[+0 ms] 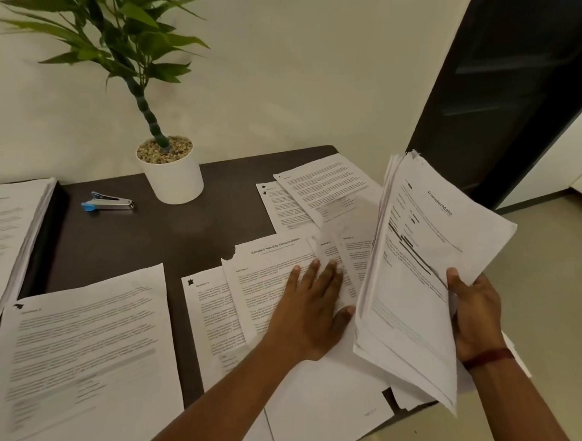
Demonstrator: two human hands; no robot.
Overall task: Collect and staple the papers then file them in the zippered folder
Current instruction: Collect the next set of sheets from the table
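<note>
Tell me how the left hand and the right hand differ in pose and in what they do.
The left hand lies flat, fingers straight, pressing sheets on the table; the right hand curls round a stack's edge. The left hand's sheets lie spread on the table; the right hand's stack is raised and tilted. Both touch printed white paper.
</note>
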